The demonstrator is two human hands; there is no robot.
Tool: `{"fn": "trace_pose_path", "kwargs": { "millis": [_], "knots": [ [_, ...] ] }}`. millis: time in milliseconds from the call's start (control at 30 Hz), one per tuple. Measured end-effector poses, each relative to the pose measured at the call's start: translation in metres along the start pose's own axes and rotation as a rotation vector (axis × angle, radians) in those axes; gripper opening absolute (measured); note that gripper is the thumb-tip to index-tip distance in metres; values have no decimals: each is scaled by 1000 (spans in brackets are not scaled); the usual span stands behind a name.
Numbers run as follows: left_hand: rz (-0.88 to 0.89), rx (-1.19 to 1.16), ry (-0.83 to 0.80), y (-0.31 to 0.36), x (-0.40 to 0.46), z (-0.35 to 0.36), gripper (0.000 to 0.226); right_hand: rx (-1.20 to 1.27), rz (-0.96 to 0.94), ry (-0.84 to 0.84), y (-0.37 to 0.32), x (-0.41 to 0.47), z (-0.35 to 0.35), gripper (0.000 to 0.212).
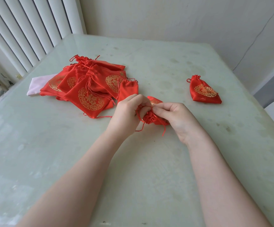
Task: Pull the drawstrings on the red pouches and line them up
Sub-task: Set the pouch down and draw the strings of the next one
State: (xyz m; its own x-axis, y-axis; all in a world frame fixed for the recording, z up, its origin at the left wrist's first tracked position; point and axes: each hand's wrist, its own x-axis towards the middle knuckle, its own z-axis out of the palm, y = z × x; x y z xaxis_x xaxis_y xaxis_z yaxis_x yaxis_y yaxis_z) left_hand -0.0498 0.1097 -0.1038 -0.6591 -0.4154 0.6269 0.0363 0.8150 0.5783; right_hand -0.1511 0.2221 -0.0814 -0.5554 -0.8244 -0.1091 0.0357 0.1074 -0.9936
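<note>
A red pouch with gold print point(154, 117) sits between my hands near the middle of the table, its gathered mouth facing me. My left hand point(128, 112) pinches its cord at the mouth's left side. My right hand point(174, 116) grips the pouch from the right, fingers curled over the bunched fabric. Loose cord ends hang below the mouth. A heap of several red pouches point(87, 86) lies at the left. One pouch with its mouth drawn tight point(204, 91) lies alone at the right.
The pale green table point(133, 161) has a worn, stained top. A pink cloth point(36, 86) pokes out from under the heap's left side. White vertical blinds point(26, 30) hang at the back left, and a white wall runs behind.
</note>
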Motion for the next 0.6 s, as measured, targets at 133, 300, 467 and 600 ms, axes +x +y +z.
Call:
{"fn": "trace_pose_path", "kwargs": {
  "millis": [133,300,467,600],
  "knots": [
    [13,-6,4,1,0,1,4,43,31,3,2,1,0,15],
    [36,27,13,3,0,2,6,72,51,-4,1,1,-2,13],
    [46,-54,-23,0,0,-3,6,81,57,-18,2,1,-2,12],
    [-21,-136,-49,2,2,-4,11,73,54,-17,-1,2,-5,18]
  ]
}}
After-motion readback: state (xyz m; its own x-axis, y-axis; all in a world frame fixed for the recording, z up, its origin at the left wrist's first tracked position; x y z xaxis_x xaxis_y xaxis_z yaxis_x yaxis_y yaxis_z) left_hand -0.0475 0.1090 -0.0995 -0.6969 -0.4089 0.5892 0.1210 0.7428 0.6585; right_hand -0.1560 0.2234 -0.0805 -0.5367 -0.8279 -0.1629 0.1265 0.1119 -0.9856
